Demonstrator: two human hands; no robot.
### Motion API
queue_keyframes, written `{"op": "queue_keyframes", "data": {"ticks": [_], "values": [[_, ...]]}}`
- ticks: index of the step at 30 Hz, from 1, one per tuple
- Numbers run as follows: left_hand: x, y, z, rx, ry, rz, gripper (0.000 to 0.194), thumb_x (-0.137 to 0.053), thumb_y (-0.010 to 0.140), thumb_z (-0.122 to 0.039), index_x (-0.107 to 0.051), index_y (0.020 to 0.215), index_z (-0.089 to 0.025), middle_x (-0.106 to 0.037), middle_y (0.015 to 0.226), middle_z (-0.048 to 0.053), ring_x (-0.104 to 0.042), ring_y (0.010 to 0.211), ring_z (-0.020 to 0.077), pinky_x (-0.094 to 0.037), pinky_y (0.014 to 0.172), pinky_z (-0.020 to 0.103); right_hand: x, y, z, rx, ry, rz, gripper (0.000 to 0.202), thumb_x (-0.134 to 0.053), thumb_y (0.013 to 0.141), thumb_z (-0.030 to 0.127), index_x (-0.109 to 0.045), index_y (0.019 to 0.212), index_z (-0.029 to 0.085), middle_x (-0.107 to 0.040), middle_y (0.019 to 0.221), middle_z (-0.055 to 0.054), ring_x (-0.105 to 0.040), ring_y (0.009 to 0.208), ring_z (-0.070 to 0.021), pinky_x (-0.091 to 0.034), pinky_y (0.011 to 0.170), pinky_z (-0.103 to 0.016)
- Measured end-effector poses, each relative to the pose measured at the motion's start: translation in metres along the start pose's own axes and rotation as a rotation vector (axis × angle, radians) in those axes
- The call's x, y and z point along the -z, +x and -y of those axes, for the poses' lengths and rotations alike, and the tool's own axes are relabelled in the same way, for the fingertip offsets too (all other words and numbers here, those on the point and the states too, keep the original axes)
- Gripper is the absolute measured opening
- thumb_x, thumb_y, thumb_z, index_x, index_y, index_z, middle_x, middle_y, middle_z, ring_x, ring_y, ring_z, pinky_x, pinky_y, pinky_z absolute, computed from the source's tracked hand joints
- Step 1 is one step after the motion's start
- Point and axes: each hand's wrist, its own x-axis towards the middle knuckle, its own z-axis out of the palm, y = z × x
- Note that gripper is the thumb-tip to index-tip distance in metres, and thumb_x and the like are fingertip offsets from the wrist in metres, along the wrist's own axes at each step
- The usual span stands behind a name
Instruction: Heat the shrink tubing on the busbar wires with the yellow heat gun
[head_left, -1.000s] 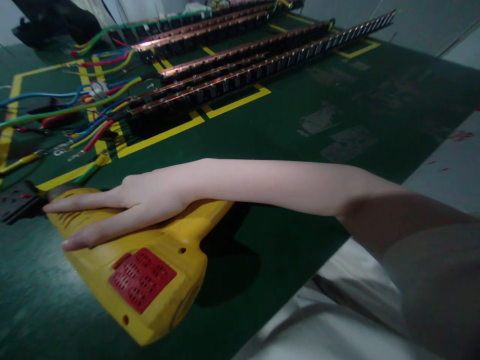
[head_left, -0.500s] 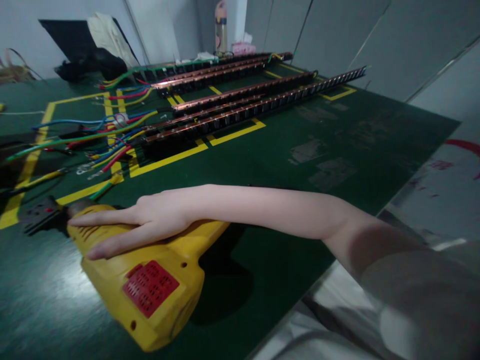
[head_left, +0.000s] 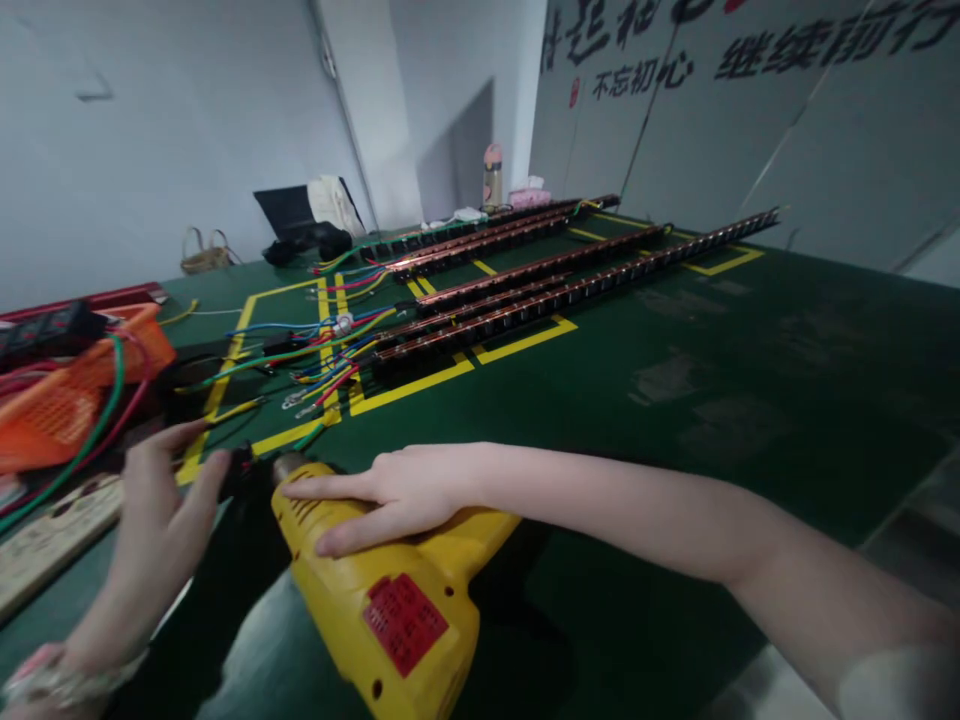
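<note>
A yellow heat gun (head_left: 352, 580) with a red label lies on its side on the green table (head_left: 622, 640). My right hand (head_left: 390, 500) is laid over its body, fingers reaching toward the nozzle and gripping it from above. At the nozzle end, my left hand (head_left: 165, 510) has its thumb and fingers around a dark nozzle attachment (head_left: 240, 468), mostly hidden behind the hand. Just beyond, a yellow wire (head_left: 236, 411) and the lugged ends of several coloured wires (head_left: 330, 385) lie on the table.
Long copper busbar strips (head_left: 577, 285) stretch across the table behind the heat gun. To the left are an orange basket (head_left: 67, 400) with cables and a pale power strip (head_left: 60, 540). A bottle (head_left: 492, 178) and a pink tissue box (head_left: 529, 193) stand at the far end.
My left hand has come into view from the left and reached the nozzle attachment. The view has tilted up and turned left. My right hand stays on the heat gun.
</note>
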Motion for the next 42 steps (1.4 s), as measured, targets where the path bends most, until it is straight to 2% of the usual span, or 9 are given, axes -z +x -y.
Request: {"op": "queue_keyframes", "data": {"ticks": [2, 5, 6, 12, 17, 24, 27, 35, 42], "values": [[-0.007, 0.002, 0.013, 0.084, -0.017, 0.034, 0.045, -0.038, 0.087, -0.049, -0.05, 0.115, -0.015, -0.055, 0.114, 0.013, -0.049, 0.112, 0.0321, -0.04, 0.093, 0.056, 0.001, 0.0, 0.001, 0.003, -0.021, 0.011, 0.074, -0.021, 0.081, 0.075, -0.008, 0.145, 0.04, -0.057, 0.117, -0.011, -0.061, 0.088, -0.0263, -0.043, 0.071, -0.035], [-0.016, 0.003, 0.023, 0.164, -0.119, 0.21, 0.044, -0.035, 0.086, -0.05, -0.053, 0.108, -0.017, -0.06, 0.108, 0.011, -0.055, 0.105, 0.0282, -0.043, 0.093, 0.047, 0.002, 0.0, 0.003, -0.03, -0.061, 0.018, 0.073, -0.022, 0.083, 0.074, -0.007, 0.145, 0.038, -0.06, 0.107, -0.011, -0.062, 0.081, -0.0243, -0.042, 0.069, -0.034], [-0.018, 0.003, 0.023, 0.173, -0.126, 0.216, 0.045, -0.034, 0.086, -0.051, -0.054, 0.107, -0.016, -0.06, 0.108, 0.012, -0.055, 0.105, 0.0276, -0.042, 0.093, 0.045, 0.002, 0.0, 0.004, -0.042, -0.073, 0.016, 0.073, -0.022, 0.083, 0.073, -0.008, 0.145, 0.037, -0.06, 0.105, -0.011, -0.061, 0.078, -0.0237, -0.042, 0.069, -0.034], [-0.014, -0.004, 0.014, 0.152, -0.184, 0.181, 0.045, -0.038, 0.085, -0.051, -0.051, 0.112, -0.018, -0.061, 0.107, 0.008, -0.056, 0.101, 0.023, -0.044, 0.088, 0.038, 0.0, 0.004, 0.005, -0.069, -0.107, 0.022, 0.075, -0.021, 0.085, 0.071, -0.009, 0.147, 0.029, -0.061, 0.097, -0.011, -0.058, 0.068, -0.0195, -0.04, 0.066, -0.032], [-0.017, -0.007, 0.012, 0.028, -0.181, 0.098, 0.039, -0.043, 0.085, -0.047, -0.05, 0.11, -0.018, -0.059, 0.105, 0.009, -0.056, 0.1, 0.0228, -0.045, 0.088, 0.039, -0.002, 0.003, -0.001, -0.064, -0.128, -0.018, 0.077, -0.019, 0.087, 0.069, -0.009, 0.147, 0.022, -0.062, 0.093, -0.013, -0.058, 0.073, -0.0221, -0.041, 0.071, -0.034], [-0.015, -0.009, 0.007, -0.016, -0.175, 0.115, 0.034, -0.038, 0.089, -0.041, -0.048, 0.113, -0.02, -0.056, 0.111, 0.009, -0.054, 0.105, 0.0223, -0.043, 0.092, 0.041, 0.006, -0.016, -0.012, -0.247, -0.119, -0.079, 0.073, -0.016, 0.087, 0.069, -0.003, 0.147, 0.029, -0.059, 0.096, -0.011, -0.058, 0.079, -0.0236, -0.04, 0.078, -0.04], [-0.013, -0.01, 0.005, -0.024, -0.16, 0.147, 0.036, -0.041, 0.088, -0.042, -0.046, 0.115, -0.021, -0.055, 0.111, 0.008, -0.055, 0.103, 0.0224, -0.045, 0.089, 0.039, 0.008, -0.021, -0.014, -0.304, -0.102, -0.091, 0.073, -0.015, 0.087, 0.069, -0.003, 0.147, 0.03, -0.058, 0.099, -0.012, -0.058, 0.084, -0.025, -0.039, 0.08, -0.041], [-0.017, -0.008, 0.008, -0.066, -0.142, 0.209, 0.041, -0.047, 0.085, -0.046, -0.046, 0.117, -0.021, -0.054, 0.11, 0.007, -0.057, 0.098, 0.0219, -0.046, 0.086, 0.038, 0.008, -0.022, -0.011, -0.326, -0.061, -0.104, 0.07, -0.018, 0.088, 0.067, -0.004, 0.147, 0.031, -0.058, 0.103, -0.012, -0.057, 0.087, -0.0254, -0.038, 0.082, -0.042], [-0.018, -0.007, 0.002, -0.076, -0.087, 0.193, 0.041, -0.048, 0.084, -0.046, -0.048, 0.116, -0.021, -0.053, 0.107, 0.007, -0.057, 0.095, 0.0226, -0.047, 0.083, 0.038, 0.006, -0.021, -0.01, -0.302, -0.073, -0.128, 0.07, -0.017, 0.089, 0.066, -0.005, 0.147, 0.03, -0.058, 0.097, -0.011, -0.057, 0.082, -0.0242, -0.038, 0.08, -0.04]]}}
